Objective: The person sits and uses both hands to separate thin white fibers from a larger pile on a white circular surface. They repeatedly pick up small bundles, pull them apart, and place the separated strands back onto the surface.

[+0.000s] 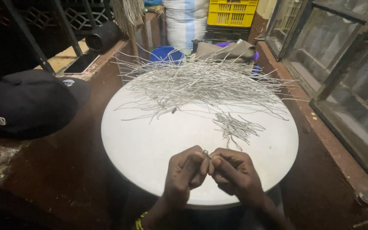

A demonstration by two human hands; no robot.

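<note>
Left hand (pixel 186 170) and right hand (pixel 234 172) meet at near edge of tray (pixel 150 145), fingertips pinched shut on short wire (pixel 205 153). Judgement: keep pinch close together, work over tray; small pile (pixel 236 127) just beyond.

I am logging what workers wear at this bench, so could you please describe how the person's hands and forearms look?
Both the left hand and the right hand are bare: no gloves, and no rings that show. No sleeves reach the visible forearms. On the left wrist sits a thin bracelet of small yellow-green beads, partly cut off by the picture's lower edge. The right wrist looks unadorned, though it is dim there.
</note>
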